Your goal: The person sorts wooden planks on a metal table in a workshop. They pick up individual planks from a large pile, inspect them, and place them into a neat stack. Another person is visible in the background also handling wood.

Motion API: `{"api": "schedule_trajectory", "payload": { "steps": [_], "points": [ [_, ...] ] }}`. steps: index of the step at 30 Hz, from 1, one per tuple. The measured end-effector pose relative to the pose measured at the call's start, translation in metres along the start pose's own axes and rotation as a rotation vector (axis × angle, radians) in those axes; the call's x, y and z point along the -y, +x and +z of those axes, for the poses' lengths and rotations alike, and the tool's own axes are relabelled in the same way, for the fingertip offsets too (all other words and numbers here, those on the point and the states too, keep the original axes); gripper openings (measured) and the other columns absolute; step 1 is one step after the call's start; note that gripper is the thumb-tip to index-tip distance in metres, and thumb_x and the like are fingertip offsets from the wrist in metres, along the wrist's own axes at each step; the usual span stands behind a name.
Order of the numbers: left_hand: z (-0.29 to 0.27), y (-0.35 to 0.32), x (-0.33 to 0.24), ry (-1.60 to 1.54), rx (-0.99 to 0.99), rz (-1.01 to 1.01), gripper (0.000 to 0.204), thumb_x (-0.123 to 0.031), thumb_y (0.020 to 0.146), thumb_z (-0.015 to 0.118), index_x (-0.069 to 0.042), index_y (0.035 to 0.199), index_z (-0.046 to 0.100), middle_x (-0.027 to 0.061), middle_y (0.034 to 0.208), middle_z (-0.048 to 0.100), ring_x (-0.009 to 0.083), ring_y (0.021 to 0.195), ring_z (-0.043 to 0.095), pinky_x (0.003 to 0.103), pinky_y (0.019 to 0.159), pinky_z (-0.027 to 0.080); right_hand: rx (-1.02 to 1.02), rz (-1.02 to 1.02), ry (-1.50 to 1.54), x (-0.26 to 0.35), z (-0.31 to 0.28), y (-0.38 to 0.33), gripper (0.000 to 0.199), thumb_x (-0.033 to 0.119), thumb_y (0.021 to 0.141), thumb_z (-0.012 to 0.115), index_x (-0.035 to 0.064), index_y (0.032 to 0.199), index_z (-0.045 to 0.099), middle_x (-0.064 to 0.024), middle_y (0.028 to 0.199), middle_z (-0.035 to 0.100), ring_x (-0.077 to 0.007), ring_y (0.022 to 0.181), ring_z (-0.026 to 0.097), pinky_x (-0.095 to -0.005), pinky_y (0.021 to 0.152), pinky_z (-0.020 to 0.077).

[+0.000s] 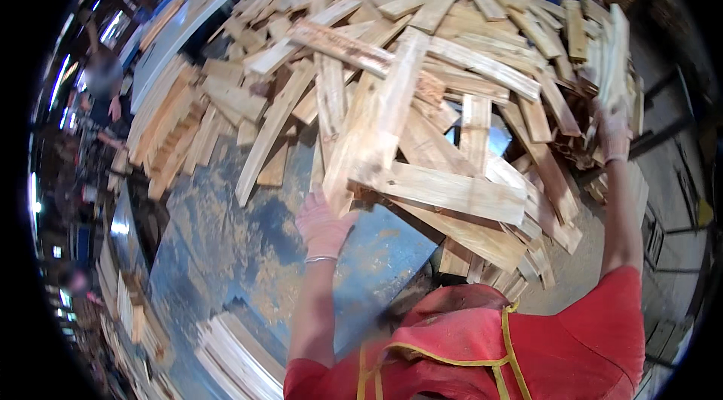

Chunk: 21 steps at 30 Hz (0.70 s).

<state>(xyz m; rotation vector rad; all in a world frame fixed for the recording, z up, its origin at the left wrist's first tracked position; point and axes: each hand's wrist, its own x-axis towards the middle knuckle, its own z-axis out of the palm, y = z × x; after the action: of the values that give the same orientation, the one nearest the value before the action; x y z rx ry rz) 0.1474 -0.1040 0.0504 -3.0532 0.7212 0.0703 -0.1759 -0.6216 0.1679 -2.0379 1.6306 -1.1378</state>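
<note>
Blue bench (226, 249) heaped with wood offcuts: long plank (376, 114) being gripped by left hand (322, 225); right hand (614, 129) closing on stacked slats (614, 53). Plank judged needing pulling free next.

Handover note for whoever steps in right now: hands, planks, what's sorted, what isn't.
Left hand: gloved, gripping the near end of a long plank that lies on the heap.
Right hand: gloved, raised at the heap's right edge, holding upright planks.
Big loose heap of wooden planks covers the far part of the blue table.
Done: neat stacks sit at the left and at the near edge.
Left: most of the heap is unsorted.
</note>
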Motion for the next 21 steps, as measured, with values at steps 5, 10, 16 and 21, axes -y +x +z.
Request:
{"api": "schedule_trajectory", "payload": {
  "steps": [5, 10, 16, 21],
  "points": [
    [0.012, -0.003, -0.016, -0.001, 0.13, -0.104, 0.12, -0.057, 0.077, 0.084, -0.009, 0.169, 0.023, 0.0194, 0.151, 0.055, 0.0348, 0.122, 0.067, 0.045, 0.098, 0.057, 0.467, -0.206, 0.608, 0.02, 0.135, 0.035, 0.051, 0.029, 0.097, 0.072, -0.0001, 0.137, 0.063, -0.0132, 0.125, 0.072, -0.0243, 0.11, 0.065, -0.0377, 0.103, 0.0488],
    [-0.002, -0.031, -0.02, 0.0, 0.147, -0.122, 0.117, -0.054, 0.079, 0.083, -0.01, 0.169, 0.023, 0.0164, 0.138, 0.06, 0.0337, 0.111, 0.07, 0.045, 0.09, 0.059, 1.221, 0.533, 0.793, 0.129, 0.224, -0.184, 0.037, 0.034, 0.095, 0.077, 0.0101, 0.122, 0.067, -0.0022, 0.099, 0.066, -0.0174, 0.084, 0.06, -0.0308, 0.078, 0.0498],
    [-0.047, -0.136, 0.04, -0.336, 0.182, -0.123, 0.106, -0.05, 0.08, 0.084, -0.003, 0.163, 0.037, 0.0223, 0.131, 0.065, 0.0364, 0.116, 0.07, 0.047, 0.096, 0.057, 1.189, 0.682, 1.151, 0.18, 0.211, -0.275, 0.039, 0.013, 0.097, 0.072, 0.0033, 0.134, 0.063, -0.0114, 0.114, 0.071, -0.0263, 0.098, 0.07, -0.0382, 0.091, 0.0583],
    [0.016, -0.313, 0.156, -2.272, 0.645, -0.557, 0.088, -0.034, 0.089, 0.08, -0.001, 0.16, 0.042, 0.0237, 0.146, 0.062, 0.0368, 0.131, 0.064, 0.05, 0.109, 0.053, 1.467, 0.809, 1.238, 0.174, 0.161, -0.352, 0.047, 0.006, 0.094, 0.072, -0.0003, 0.139, 0.059, -0.0161, 0.124, 0.071, -0.0332, 0.115, 0.07, -0.0465, 0.108, 0.0575]
  ]
}}
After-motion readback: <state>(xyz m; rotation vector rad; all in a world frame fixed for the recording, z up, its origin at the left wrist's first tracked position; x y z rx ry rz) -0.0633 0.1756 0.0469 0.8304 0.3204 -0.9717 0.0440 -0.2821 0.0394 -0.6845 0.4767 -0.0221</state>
